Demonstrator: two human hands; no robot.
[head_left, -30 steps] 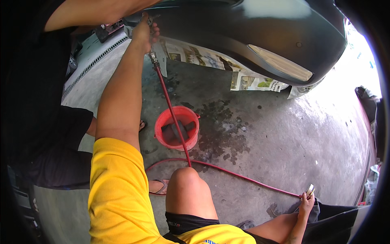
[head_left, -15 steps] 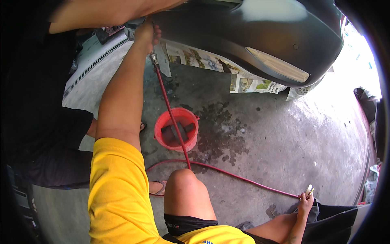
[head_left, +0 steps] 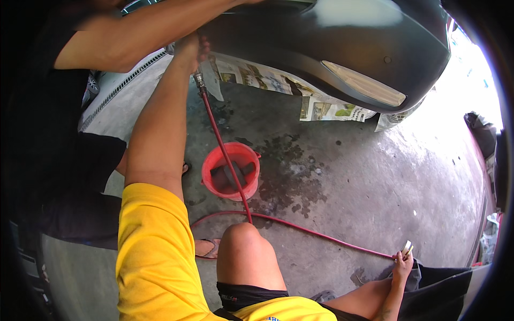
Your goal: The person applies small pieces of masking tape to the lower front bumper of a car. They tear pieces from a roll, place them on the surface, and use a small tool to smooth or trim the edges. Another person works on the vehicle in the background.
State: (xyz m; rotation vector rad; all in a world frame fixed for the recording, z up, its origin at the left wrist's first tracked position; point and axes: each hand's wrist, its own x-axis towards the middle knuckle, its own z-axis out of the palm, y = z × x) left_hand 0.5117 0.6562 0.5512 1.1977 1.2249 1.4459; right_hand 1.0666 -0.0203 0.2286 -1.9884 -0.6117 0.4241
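Observation:
My left hand is raised to the car bumper, its fingers wrapped around a hose-fed tool. A metal coupler below it joins the red air hose; most of the tool is hidden by my hand and a co-worker's arm. The dark bumper has a pale smoothed patch near its top. Low at the right, my right hand rests by my knee, closed on a small white and cream thing that looks like a roll of tape.
A co-worker's bare arm reaches across above my left hand. On the wet concrete stands a red bucket with dark blocks in cloudy water. The hose crosses over it and trails rightward. Newspaper masking hangs under the bumper.
The co-worker's arm has shifted lower, its elbow dropping towards my left forearm. My left hand has moved slightly left with the tool. In my right hand, the pale thing has turned a little.

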